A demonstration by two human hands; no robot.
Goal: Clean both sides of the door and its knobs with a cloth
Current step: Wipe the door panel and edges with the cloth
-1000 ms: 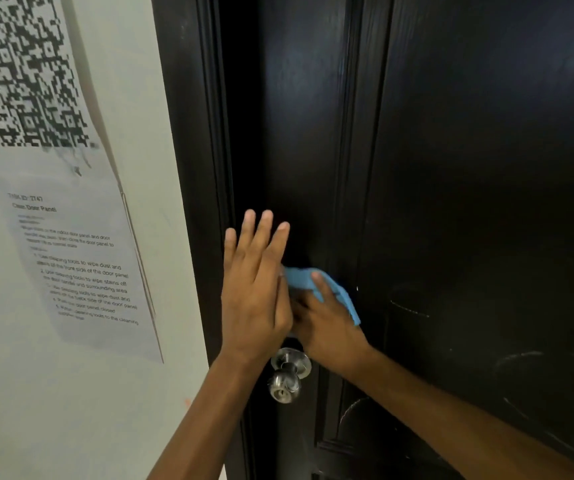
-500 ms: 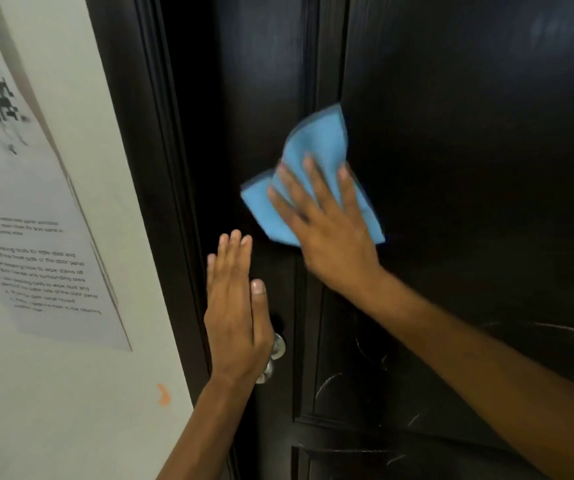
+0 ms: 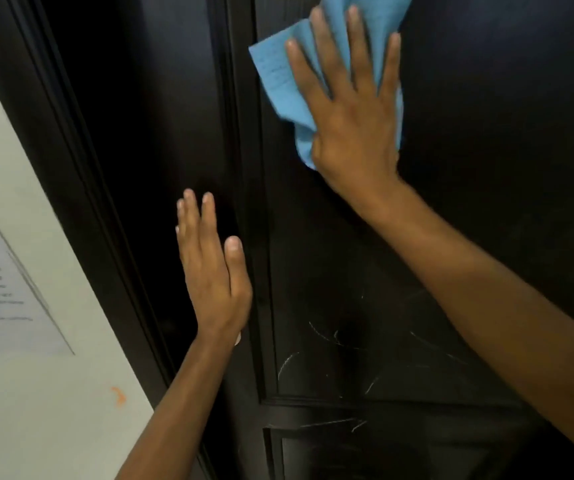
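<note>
At approx 1 o'clock, a blue cloth point(image 3: 278, 74) is being pressed flat against the black door point(image 3: 486, 168) by the right hand point(image 3: 355, 119), fingers straight and spread wide over the fabric; cloth's top edge is being cut off by the frame. At approx 7 o'clock from it, the left hand point(image 3: 213, 275) is being held flat on the door's stile, fingers straight and close together, nothing gripped. Pale scratch marks point(image 3: 316, 344) are being shown on the panel at 6 o'clock. At 9 o'clock, a printed sheet point(image 3: 5, 292) is being displayed on the wall point(image 3: 53, 410), txt too blurred to read.
</note>
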